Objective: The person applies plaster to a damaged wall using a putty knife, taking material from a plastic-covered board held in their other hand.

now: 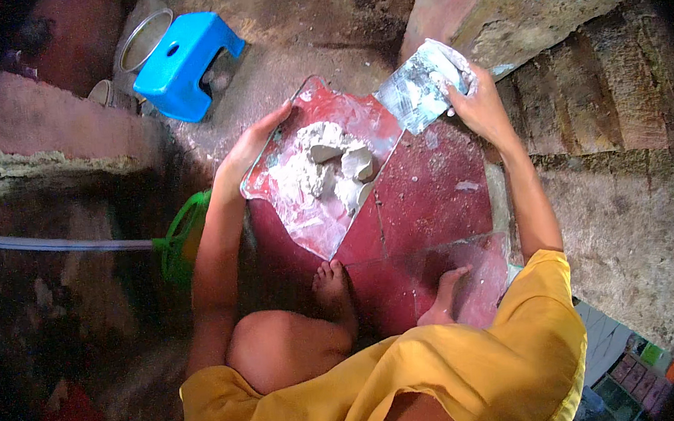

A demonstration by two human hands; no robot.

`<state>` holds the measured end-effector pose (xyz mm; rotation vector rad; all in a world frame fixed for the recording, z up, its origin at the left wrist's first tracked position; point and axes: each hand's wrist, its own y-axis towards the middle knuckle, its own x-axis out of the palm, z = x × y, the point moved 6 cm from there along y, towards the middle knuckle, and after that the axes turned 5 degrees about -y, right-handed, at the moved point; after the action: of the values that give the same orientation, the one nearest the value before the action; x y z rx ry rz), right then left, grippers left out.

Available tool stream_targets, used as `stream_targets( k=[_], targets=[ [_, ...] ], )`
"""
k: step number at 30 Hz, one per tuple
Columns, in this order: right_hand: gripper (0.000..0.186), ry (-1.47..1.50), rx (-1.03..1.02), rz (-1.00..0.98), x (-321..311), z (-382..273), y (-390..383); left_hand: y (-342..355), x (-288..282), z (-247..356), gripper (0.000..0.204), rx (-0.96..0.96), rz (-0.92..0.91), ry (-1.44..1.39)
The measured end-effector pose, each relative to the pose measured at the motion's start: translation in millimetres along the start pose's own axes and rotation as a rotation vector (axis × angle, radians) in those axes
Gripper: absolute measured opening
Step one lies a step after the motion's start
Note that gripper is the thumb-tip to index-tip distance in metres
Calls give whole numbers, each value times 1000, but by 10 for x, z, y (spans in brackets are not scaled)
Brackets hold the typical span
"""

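Observation:
A flat, irregular, broken-edged sheet (383, 118) lies slanted over the red floor tiles. Red shows through or on it, and it is smeared with white. Thick white paste (311, 169) is heaped on its middle, with a few lifted flakes. My left hand (267, 127) grips the sheet's upper left edge, fingers along the rim. In my right hand is a flat, roughly rectangular, translucent scraper (417, 97), coated with white paste. My right hand (472, 93) pinches its outer end, white on the fingers. The scraper's near corner overlaps or sits just beside the sheet's right edge.
A blue plastic stool (176, 63) stands at the far left beside a round metal pan (146, 40). Closer on the left is a green plastic rim (185, 242) with a pale pole (62, 244). Rough concrete steps (605, 94) rise at right. My feet rest on red tiles (439, 194).

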<state>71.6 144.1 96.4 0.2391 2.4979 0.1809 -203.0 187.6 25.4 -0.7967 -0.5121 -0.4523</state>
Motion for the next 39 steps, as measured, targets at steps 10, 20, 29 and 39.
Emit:
stream_targets(
  k=[10, 20, 29, 39],
  targets=[
    [29, 105, 162, -167, 537, 110, -233, 199, -303, -131, 37, 155, 111, -3],
    [28, 125, 139, -157, 780, 113, -389, 350, -296, -314, 49, 226, 102, -165],
    [35, 53, -48, 55, 252, -369, -218, 216, -213, -164, 41, 172, 114, -25],
    [32, -162, -416, -146, 224, -776, -170, 211, -74, -198, 37, 73, 100, 10]
  ],
)
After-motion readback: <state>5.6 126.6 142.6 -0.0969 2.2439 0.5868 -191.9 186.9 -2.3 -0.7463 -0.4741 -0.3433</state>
